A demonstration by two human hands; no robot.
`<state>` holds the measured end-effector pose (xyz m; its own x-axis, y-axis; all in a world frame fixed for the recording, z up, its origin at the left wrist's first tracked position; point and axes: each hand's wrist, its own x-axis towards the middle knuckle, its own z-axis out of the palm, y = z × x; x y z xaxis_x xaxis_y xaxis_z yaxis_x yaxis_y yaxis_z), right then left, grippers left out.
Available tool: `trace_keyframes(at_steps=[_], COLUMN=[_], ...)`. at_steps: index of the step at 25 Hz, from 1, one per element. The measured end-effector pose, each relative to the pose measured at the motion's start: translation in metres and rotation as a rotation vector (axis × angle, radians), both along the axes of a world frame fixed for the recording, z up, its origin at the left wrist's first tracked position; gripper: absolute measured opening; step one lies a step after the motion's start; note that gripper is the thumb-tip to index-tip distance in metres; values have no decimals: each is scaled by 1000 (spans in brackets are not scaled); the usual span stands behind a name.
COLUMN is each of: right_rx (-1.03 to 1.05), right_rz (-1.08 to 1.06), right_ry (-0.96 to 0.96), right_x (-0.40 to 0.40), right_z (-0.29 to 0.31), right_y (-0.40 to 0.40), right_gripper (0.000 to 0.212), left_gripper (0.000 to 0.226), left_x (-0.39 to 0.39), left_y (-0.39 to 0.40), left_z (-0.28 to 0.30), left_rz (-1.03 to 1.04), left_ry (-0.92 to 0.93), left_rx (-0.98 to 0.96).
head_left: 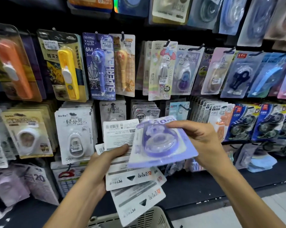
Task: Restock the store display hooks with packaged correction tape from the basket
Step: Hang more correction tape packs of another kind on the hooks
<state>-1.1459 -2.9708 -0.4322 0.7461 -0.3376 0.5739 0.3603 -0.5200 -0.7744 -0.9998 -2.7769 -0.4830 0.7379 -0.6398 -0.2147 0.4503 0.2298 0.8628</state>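
Right hand [203, 139] pinches the purple correction tape pack [162, 143] at centre. Left hand [96, 168], at 7 o'clock, grips the fanned white packs [132, 180]. Risk: the loose fan may slide toward the basket [155, 216] at 6 o'clock.

Basket [155, 216] cropped at bottom edge

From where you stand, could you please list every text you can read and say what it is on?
"SUPERHERO", "6M": purple hanging pack
"MY MELODY", "16": pink character pack
"BoBo": white hanging pack
"PET": backs of the fanned packs in the left hand
"60m", partly blurred: purple pack in the right hand
Price stickers, barcodes: too small.
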Motion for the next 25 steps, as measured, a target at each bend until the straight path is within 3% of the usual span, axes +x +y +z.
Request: trace_keyframes(at_steps=[2,5,6,8,11,17,22,25], right_rx=[42,397,416,468,750,624,617,745], right_rz=[35,223,235,168,-115,-505,-475,-557], right_ry=[102,325,358,288,40,98,194,130], right_x=[4,10,14,19,12,-11,0,-7], right_z=[-4,-11,-19,-29,-26,-36,-28,-24], right_y=[2,7,5,-4,-39,-92,-94,-99], right_gripper=[35,31,31,42,51,27,18,11], left_gripper=[50,47,49,50,46,43,47,47], left_x=[-1,0,0,-2,-2,2,-4,-2], left_y=[-1,-2,-1,-1,0,3,0,2], left_z=[1,2,2,3,3,1,1,0], left_rz=[-2,17,22,24,53,58,1,-2], left_ry=[-1,-8,-16,-23,-81,-94,-89,-91], left_rx=[1,-18,-22,-26,-35,-42,-18,-15])
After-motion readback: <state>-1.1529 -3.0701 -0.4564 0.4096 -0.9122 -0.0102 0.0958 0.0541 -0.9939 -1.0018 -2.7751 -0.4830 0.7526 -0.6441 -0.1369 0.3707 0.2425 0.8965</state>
